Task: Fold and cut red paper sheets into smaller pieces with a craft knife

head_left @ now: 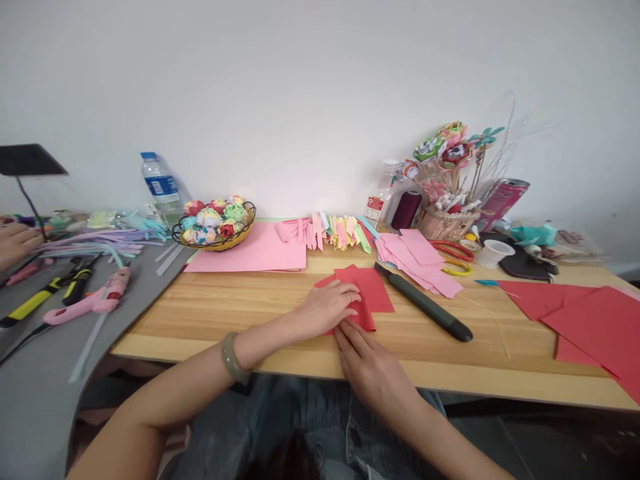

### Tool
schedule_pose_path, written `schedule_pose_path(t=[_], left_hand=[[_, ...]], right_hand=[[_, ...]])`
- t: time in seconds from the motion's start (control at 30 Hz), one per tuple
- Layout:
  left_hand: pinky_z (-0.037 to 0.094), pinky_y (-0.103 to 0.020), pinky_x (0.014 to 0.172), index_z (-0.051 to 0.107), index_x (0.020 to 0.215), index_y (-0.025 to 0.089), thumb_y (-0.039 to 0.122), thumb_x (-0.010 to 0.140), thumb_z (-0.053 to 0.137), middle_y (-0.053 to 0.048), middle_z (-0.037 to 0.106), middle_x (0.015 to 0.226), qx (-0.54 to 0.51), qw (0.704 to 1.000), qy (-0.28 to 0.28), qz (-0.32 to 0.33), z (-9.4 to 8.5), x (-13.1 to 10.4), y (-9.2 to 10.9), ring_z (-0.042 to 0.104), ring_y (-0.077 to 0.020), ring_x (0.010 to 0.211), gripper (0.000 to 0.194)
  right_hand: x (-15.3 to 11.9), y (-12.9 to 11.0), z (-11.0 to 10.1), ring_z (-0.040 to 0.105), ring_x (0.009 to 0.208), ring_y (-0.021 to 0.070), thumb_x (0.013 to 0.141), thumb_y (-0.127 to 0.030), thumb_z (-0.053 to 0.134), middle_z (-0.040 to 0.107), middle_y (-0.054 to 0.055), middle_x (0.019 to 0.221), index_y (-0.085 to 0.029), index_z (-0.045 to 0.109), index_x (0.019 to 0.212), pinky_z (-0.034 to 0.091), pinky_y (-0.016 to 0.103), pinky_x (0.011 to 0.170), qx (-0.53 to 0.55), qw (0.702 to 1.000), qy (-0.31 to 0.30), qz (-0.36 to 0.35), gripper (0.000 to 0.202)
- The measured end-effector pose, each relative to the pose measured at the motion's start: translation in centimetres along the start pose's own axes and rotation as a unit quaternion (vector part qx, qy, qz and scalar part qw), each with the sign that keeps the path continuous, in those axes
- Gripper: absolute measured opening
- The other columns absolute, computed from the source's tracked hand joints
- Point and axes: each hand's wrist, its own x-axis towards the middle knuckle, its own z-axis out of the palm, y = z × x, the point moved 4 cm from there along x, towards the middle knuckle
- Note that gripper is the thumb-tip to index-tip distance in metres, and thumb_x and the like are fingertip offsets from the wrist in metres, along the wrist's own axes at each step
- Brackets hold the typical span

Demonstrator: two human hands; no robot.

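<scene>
A piece of red paper (367, 321), apparently with a fold in it, lies near the front edge of the wooden table. My left hand (326, 309) presses over it from the left, fingers bent and close together. From below, my right hand (373, 363) meets the paper's lower edge with its fingertips, touching or nearly touching the left fingers. Part of the paper is hidden under both hands. Another red sheet (379, 293) rests flat behind it. A dark green and black cutter-like tool (425, 303) lies just right of the sheets.
Pink slips (415, 257), scissors (453, 251) and red sheets (595, 327) lie rightward. Behind stand a basket of paper flowers (215, 230), folded paper strips (337, 231) and a flower pot (445, 220). On the grey table are a pink glue gun (93, 301) and another person's hand (17, 243).
</scene>
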Motion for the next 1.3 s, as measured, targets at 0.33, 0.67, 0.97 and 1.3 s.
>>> schedule_pose_path(t=[0.33, 0.67, 0.97, 1.3], left_hand=[[0.043, -0.031, 0.082, 0.053, 0.12, 0.022, 0.031, 0.091, 0.043, -0.008, 0.052, 0.121, 0.095, 0.994, -0.016, 0.043, 0.9, 0.3, 0.0, 0.048, -0.0205, 0.107, 0.031], [0.018, -0.045, 0.108, 0.034, 0.136, 0.018, 0.037, 0.095, 0.03, -0.007, 0.032, 0.144, 0.066, 0.993, -0.093, -0.008, 2.1, 0.4, -0.7, 0.028, -0.0166, 0.133, 0.045], [0.012, -0.052, 0.107, 0.028, 0.139, 0.015, 0.049, 0.091, 0.032, -0.011, 0.029, 0.145, 0.057, 0.995, -0.082, -0.005, 1.5, 0.6, -1.2, 0.004, -0.0219, 0.139, 0.059], [0.011, -0.05, 0.108, 0.028, 0.139, 0.013, 0.045, 0.094, 0.027, -0.01, 0.025, 0.147, 0.049, 0.993, -0.102, -0.028, 1.1, 0.2, -1.1, 0.011, -0.0235, 0.138, 0.055]], right_hand=[[-1.3, 1.3, -2.3, 0.062, 0.1, 0.0187, 0.086, -0.012, 0.038, 0.067, 0.011, 0.106, -0.01, 0.063, 0.105, 0.052, 0.031, 0.085, 0.099, 0.994, 0.05, 0.008, 0.032], [-0.8, 4.9, -2.3, 0.065, 0.09, 0.0208, 0.088, -0.016, 0.038, 0.07, 0.011, 0.098, -0.011, 0.067, 0.098, 0.051, 0.037, 0.082, 0.038, 0.999, 0.025, 0.021, 0.03], [2.3, 8.8, 0.2, 0.056, 0.108, 0.024, 0.09, -0.019, 0.039, 0.066, 0.01, 0.11, -0.012, 0.064, 0.108, 0.036, 0.045, 0.095, 0.006, 0.998, -0.063, 0.015, 0.031], [-1.4, 6.4, -1.8, 0.052, 0.115, 0.0218, 0.091, -0.02, 0.037, 0.061, 0.012, 0.118, -0.011, 0.06, 0.114, 0.035, 0.045, 0.1, 0.061, 0.995, -0.082, -0.021, 0.034]])
